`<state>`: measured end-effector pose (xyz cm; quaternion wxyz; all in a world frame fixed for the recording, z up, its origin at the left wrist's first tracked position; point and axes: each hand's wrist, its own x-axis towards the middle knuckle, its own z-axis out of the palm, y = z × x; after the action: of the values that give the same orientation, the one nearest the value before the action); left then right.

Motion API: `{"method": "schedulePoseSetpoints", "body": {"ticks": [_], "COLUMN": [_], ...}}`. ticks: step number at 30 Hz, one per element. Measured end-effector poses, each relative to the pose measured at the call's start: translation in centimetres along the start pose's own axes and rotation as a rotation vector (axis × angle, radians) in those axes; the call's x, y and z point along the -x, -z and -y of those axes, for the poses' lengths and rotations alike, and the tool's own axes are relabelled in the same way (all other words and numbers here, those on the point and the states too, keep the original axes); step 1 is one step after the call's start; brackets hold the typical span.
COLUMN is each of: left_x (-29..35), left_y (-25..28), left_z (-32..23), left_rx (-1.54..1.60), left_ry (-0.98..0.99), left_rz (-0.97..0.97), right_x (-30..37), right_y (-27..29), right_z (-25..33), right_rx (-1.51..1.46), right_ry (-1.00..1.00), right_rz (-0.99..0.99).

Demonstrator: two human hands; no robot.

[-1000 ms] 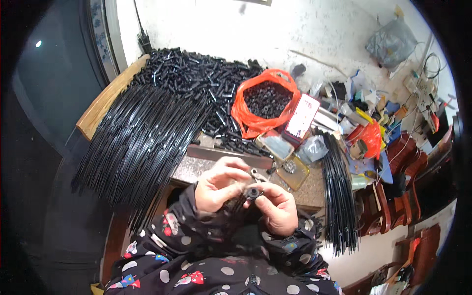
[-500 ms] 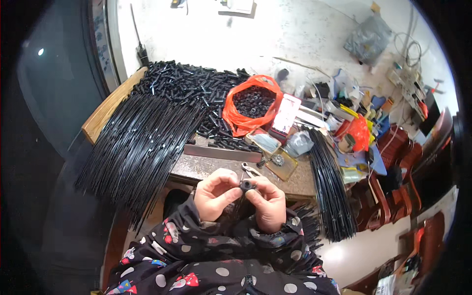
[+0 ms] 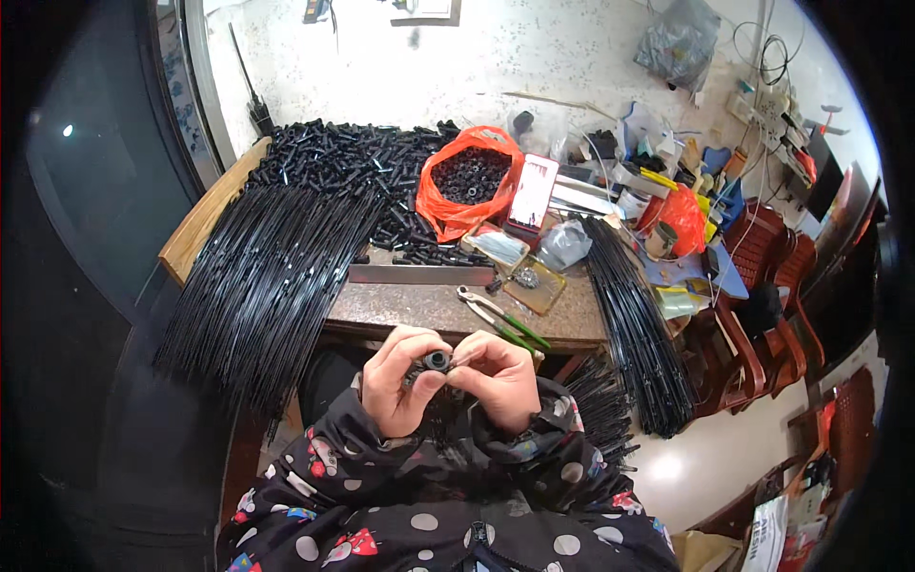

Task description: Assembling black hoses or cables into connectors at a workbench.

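Note:
My left hand (image 3: 398, 379) is closed around a short black tubular part (image 3: 437, 360), its round hollow end facing up toward me. Right beside it, my right hand (image 3: 499, 377) pinches with thumb and forefinger at the part's right side; whatever is between those fingertips is too small to make out. Both hands are held in front of the table's near edge, above my lap. Just beyond the right hand, pliers (image 3: 502, 319) with green handles lie on the table.
A metal bar (image 3: 419, 275) fronts a heap of black tubular pieces (image 3: 334, 157). Long black rods (image 3: 267, 286) overhang the left edge, another bundle (image 3: 639, 329) the right. An orange bag (image 3: 443, 212) of small black parts, a phone (image 3: 532, 195) and a shallow tray (image 3: 536, 286) stand behind.
The black part has tipped and shifted left, now resting more in my left hand. My right fingers have moved to its side. The pliers, partly covered before, show more fully.

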<state>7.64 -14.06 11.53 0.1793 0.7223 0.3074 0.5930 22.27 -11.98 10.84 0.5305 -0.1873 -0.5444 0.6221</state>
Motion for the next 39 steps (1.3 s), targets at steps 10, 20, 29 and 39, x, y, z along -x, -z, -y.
{"method": "schedulePoseSetpoints", "body": {"ticks": [10,20,29,39], "left_x": [3.3,2.3,-2.6,-5.9], "left_y": [-0.9,1.4,-1.7,-1.7], "left_z": [-0.5,2.3,4.4,10.0], "left_rx": [0.658,1.087,0.607,0.696], "left_ry": [0.229,0.427,0.384,0.264], "left_rz": [0.176,0.212,-0.065,-0.034], "right_x": [0.4,-0.4,-4.4,-4.1], "right_y": [-0.5,-1.8,0.8,11.0], "right_z": [2.2,3.6,4.2,-3.1], "right_rx": [0.209,0.975,1.469,1.233], "right_ry": [-0.236,0.552,0.585,0.267], "right_rz": [0.236,0.009,0.072,-0.022]}}
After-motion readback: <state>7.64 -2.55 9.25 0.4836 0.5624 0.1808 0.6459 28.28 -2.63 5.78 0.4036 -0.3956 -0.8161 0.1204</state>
